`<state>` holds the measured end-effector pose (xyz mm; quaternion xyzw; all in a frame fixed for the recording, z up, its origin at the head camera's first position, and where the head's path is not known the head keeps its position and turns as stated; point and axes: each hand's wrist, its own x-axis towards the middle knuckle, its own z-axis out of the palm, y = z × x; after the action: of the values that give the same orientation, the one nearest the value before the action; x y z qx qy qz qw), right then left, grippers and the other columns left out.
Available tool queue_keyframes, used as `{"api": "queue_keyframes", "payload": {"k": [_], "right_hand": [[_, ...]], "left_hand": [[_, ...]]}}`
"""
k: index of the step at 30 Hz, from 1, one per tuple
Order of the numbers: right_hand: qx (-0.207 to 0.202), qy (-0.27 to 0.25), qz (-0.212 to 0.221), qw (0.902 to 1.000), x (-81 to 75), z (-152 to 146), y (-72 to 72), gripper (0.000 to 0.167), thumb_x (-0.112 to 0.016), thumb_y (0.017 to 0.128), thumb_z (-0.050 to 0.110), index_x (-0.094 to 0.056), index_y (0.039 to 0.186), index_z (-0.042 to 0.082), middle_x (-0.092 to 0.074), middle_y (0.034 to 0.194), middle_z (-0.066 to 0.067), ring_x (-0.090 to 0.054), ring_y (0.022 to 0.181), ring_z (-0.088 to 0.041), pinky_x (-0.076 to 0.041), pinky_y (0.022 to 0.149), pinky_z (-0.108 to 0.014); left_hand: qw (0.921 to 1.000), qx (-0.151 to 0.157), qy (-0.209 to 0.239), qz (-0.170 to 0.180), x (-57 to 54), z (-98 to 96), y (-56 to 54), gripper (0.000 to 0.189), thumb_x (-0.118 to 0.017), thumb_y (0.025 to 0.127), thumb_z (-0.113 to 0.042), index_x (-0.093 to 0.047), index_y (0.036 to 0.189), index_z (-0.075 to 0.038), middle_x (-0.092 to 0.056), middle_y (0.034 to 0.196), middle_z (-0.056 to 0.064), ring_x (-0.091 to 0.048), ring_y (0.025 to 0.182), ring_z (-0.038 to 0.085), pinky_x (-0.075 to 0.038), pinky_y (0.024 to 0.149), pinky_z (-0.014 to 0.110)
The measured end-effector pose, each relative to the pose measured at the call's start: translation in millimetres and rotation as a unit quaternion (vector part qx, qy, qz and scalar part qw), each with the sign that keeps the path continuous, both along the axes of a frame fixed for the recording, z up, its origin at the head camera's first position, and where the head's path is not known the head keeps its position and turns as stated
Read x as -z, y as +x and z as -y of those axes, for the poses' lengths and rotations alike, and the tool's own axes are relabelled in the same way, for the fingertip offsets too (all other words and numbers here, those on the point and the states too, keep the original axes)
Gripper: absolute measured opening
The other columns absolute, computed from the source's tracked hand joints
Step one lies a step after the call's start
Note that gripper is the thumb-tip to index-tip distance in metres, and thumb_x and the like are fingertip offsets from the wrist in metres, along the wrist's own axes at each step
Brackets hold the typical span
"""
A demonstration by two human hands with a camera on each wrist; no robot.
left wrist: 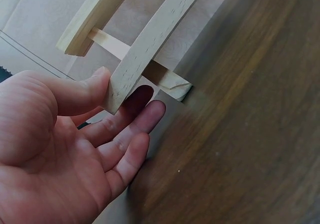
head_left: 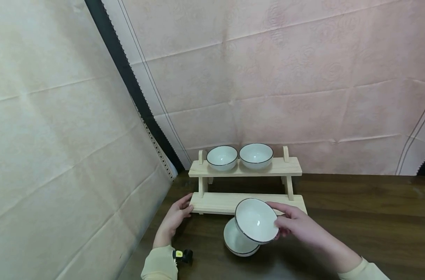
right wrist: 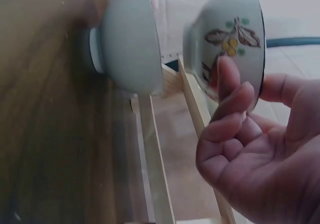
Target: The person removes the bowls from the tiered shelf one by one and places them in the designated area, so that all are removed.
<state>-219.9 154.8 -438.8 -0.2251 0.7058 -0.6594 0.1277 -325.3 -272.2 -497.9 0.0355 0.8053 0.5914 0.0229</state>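
Observation:
My right hand [head_left: 292, 221] grips a white bowl [head_left: 256, 220] by its right side, thumb at the rim and fingers on the outer wall. In the right wrist view that bowl [right wrist: 225, 39] shows painted brown leaves and yellow berries. Below it and partly covered by it in the head view, another white bowl [head_left: 235, 238] stands on the table. My left hand [head_left: 176, 217] holds the left end of the lower board of a two-tier wooden rack [head_left: 215, 203]. The left wrist view has the thumb on top of the board [left wrist: 145, 54] and fingers under it.
Two white bowls with dark rims, a left one [head_left: 222, 157] and a right one [head_left: 256, 155], sit side by side on the rack's upper shelf. The dark wooden table [head_left: 366, 217] extends to the right. Pale cloth walls [head_left: 296, 85] rise behind and at left.

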Motion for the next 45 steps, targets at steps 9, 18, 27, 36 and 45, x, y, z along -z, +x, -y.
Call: {"api": "queue_keyframes", "payload": {"k": [9, 18, 27, 36, 45], "right_hand": [[-0.044, 0.022, 0.000, 0.9988, 0.4, -21.4, -5.8, 0.059, -0.057, 0.101, 0.000, -0.042, 0.157, -0.011, -0.074, 0.087, -0.016, -0.069, 0.071, -0.023, -0.054, 0.064, -0.028], [-0.062, 0.072, -0.026, 0.9951, 2.2, -43.3, -14.4, 0.057, -0.058, 0.104, 0.002, -0.044, 0.158, -0.007, -0.069, 0.080, -0.007, -0.066, 0.073, -0.020, -0.054, 0.066, -0.029], [-0.075, 0.109, -0.019, 0.9910, 4.0, -64.5, -18.3, 0.054, -0.059, 0.104, 0.004, -0.050, 0.157, 0.001, -0.067, 0.089, -0.008, -0.062, 0.074, -0.024, -0.054, 0.066, -0.031], [-0.080, 0.136, 0.000, 0.9875, 10.8, -74.3, -25.5, 0.055, -0.059, 0.101, 0.004, -0.051, 0.155, -0.004, -0.061, 0.081, -0.005, -0.063, 0.071, -0.023, -0.055, 0.064, -0.031], [-0.101, 0.147, 0.006, 0.9840, 21.0, -83.3, -30.2, 0.053, -0.058, 0.101, 0.003, -0.053, 0.153, -0.005, -0.066, 0.084, -0.004, -0.063, 0.068, -0.018, -0.054, 0.061, -0.029]], "left_hand": [[1.0000, 0.002, 0.001, 0.000, 0.0, -1.1, -0.5, 0.053, -0.062, 0.107, -0.006, -0.049, 0.159, -0.002, -0.062, 0.144, 0.025, -0.066, 0.118, 0.029, -0.056, 0.094, 0.047], [1.0000, 0.004, 0.004, -0.005, -3.0, -1.5, -2.5, 0.053, -0.062, 0.107, -0.008, -0.049, 0.159, -0.002, -0.060, 0.146, 0.027, -0.065, 0.119, 0.031, -0.055, 0.096, 0.051], [1.0000, 0.002, 0.003, -0.003, -3.1, -0.6, -2.6, 0.053, -0.062, 0.106, -0.007, -0.051, 0.158, -0.003, -0.061, 0.145, 0.026, -0.066, 0.119, 0.031, -0.056, 0.096, 0.048], [1.0000, -0.001, 0.001, -0.001, -0.1, 1.6, -2.9, 0.052, -0.061, 0.107, -0.006, -0.051, 0.158, -0.003, -0.062, 0.144, 0.026, -0.066, 0.117, 0.030, -0.056, 0.092, 0.041], [0.9999, 0.004, 0.002, -0.009, 1.4, 2.0, -1.2, 0.052, -0.062, 0.107, -0.007, -0.050, 0.158, -0.001, -0.062, 0.144, 0.027, -0.066, 0.117, 0.030, -0.057, 0.092, 0.043]]}}
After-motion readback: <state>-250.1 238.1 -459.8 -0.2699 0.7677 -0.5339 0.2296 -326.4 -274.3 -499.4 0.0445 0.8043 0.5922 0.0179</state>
